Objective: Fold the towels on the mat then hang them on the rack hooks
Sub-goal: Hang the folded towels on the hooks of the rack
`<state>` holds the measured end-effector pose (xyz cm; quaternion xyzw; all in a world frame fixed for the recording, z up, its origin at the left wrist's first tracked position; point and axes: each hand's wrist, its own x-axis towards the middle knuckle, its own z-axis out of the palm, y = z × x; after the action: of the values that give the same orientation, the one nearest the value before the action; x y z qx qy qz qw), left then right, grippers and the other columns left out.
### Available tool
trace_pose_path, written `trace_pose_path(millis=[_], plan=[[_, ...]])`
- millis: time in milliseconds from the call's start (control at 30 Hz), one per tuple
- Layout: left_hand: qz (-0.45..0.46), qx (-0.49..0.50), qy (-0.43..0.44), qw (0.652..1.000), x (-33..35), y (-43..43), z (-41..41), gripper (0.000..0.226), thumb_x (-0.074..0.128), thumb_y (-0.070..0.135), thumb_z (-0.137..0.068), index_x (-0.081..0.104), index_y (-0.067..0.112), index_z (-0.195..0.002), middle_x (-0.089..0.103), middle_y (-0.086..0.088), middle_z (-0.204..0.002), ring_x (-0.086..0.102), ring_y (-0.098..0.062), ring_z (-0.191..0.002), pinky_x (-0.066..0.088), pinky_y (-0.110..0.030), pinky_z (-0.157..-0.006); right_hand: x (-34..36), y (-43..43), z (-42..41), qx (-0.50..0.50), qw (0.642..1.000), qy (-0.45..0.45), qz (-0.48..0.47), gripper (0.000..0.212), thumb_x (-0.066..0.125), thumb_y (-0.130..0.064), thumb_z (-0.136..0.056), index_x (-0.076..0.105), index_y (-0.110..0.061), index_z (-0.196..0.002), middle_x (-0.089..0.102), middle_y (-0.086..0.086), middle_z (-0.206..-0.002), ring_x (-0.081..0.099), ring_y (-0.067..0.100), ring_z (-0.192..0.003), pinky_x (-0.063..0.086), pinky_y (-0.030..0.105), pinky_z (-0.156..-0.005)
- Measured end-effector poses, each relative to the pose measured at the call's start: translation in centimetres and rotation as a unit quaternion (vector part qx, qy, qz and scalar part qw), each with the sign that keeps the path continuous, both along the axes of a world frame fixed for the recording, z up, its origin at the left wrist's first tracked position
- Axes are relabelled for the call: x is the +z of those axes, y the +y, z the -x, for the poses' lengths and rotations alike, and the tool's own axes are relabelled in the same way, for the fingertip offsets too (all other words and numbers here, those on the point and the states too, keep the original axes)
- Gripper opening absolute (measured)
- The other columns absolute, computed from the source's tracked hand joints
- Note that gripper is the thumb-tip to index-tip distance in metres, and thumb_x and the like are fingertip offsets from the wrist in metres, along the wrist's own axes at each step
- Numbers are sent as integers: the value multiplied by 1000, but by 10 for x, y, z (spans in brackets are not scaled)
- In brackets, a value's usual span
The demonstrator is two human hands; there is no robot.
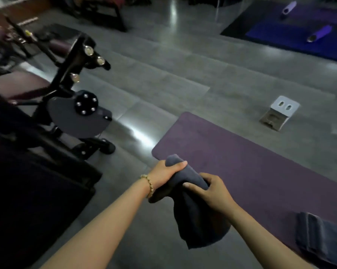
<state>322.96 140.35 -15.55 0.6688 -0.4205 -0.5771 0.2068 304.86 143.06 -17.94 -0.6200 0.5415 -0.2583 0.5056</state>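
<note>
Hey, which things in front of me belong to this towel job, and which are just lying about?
Job: grey towel, gripped by left hand and right hand; purple mat; folded grey cloth on the mat, likely another towel.
Lying about: black exercise machine; metal bracket on the floor; blue mat; purple rollers on it.

The folded towel (319, 236) is cut off at the lower right edge.

Towel (200, 220): soft matt dark-grey cloth. Mat (251, 156): matt purple, finely textured, possibly rubber. Floor (183, 74): smooth, glossy grey. Machine (74, 105): black metal, shiny bolts
</note>
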Motion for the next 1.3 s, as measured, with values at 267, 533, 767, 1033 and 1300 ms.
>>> trace_pose_path(millis=[267,533,767,1033,1300], plan=[[45,106,21,993,30,102,-221,39,71,42,-80,67,12,-104,73,-6,-98,69,-15,-93,55,-31,-86,28,50,-217,206,977,-44,-20,40,71,-47,-78,56,-11,-71,52,-14,-60,46,0,-58,37,14,-56],[81,47,-36,995,103,215,-415,47,71,41,-81,57,30,-125,68,12,-111,63,-1,-104,50,-24,-89,100,80,-412,278,955,-82,57,48,51,-59,-83,48,-38,-126,48,-17,-131,43,-9,-120,35,13,-100],[122,57,-45,990,194,292,-511,38,71,35,-78,65,25,-114,71,3,-109,65,-9,-105,50,-29,-94,182,109,-532,525,851,3,16,55,69,-65,-70,70,-22,-104,66,-6,-117,58,9,-116,46,26,-96],[102,90,-60,989,285,350,-573,47,71,54,-69,69,24,-106,71,4,-108,65,-12,-103,50,-25,-89,284,120,-603,628,769,-94,-75,14,64,-18,-84,72,-17,-97,73,4,-94,69,14,-86,53,24,-72],[239,227,-94,940,358,355,-588,34,59,32,-86,64,14,-114,70,-3,-112,64,-15,-108,50,-24,-90,367,79,-658,670,731,-132,-10,14,64,-25,-84,67,-13,-90,70,6,-91,67,17,-85,53,25,-72]])
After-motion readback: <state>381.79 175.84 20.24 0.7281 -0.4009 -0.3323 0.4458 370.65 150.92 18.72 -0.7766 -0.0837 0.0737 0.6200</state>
